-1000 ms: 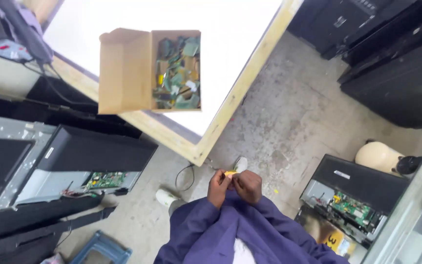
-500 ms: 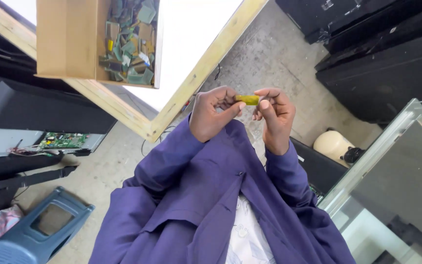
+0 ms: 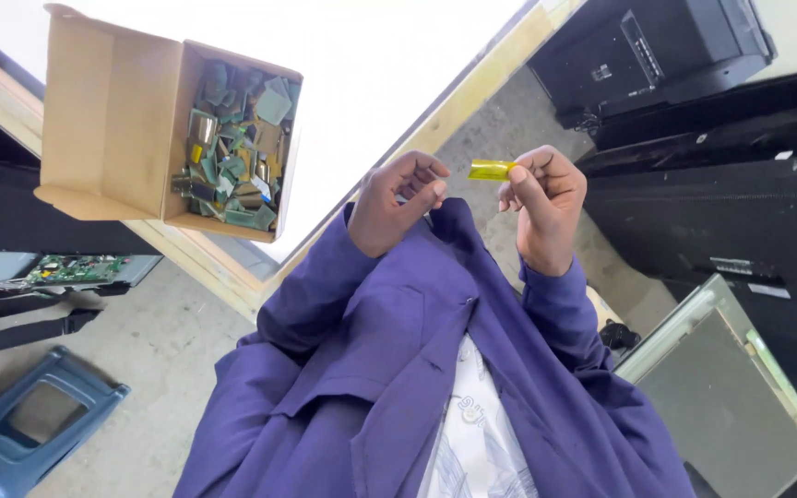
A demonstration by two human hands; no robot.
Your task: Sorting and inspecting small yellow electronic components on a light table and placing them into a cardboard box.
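Two hands at frame centre: the right hand [image 3: 546, 198] pinches one yellow strip [image 3: 491, 170]; the left hand [image 3: 397, 201], loosely curled, holds nothing. One box [image 3: 108, 120] of scrap sits upper left on the worktop [image 3: 380, 65].

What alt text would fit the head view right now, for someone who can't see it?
The right hand pinches a small yellow strip, with the left hand curled close beside it, not touching. Up left, an open cardboard box of green circuit scraps sits on a white table.
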